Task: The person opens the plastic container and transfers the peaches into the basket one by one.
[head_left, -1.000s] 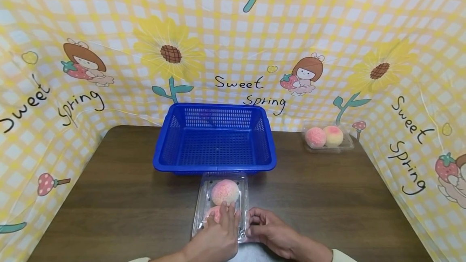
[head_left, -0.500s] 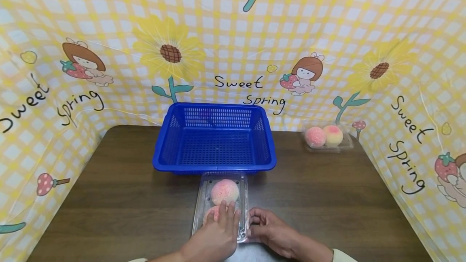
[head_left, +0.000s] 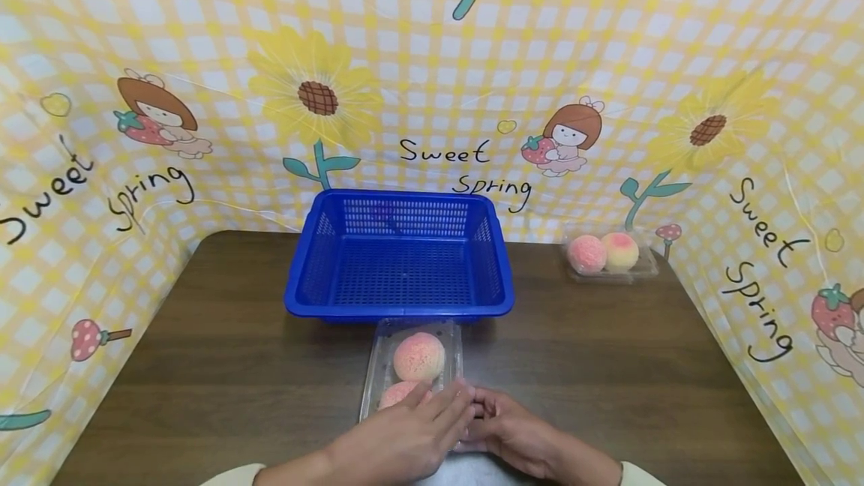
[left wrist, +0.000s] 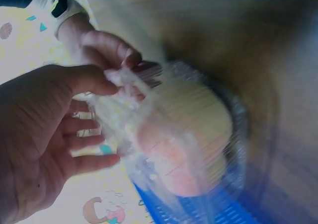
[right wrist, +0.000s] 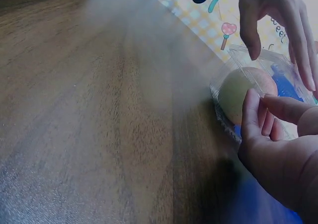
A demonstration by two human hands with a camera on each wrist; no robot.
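Note:
A clear plastic clamshell box lies lengthwise before me, holding two pink-and-cream peaches. The farther peach shows whole in the head view; my left hand partly covers the nearer peach. Fingers outstretched, my left hand reaches across the box's near half, fingertips by its right edge. At that edge my right hand pinches the plastic between thumb and forefinger, as the right wrist view shows. The clear lid stretches over the fruit in the left wrist view, close to my left thumb and fingers.
A blue perforated basket stands just beyond the box, with nothing in it. Another clear box with two peaches sits at the back right of the brown table. A checked cloth hangs around the back and sides.
My left hand has shifted right, from over the nearer peach to the box's right edge, close to my right hand. My right hand has stayed at that edge. Box and basket are in place.

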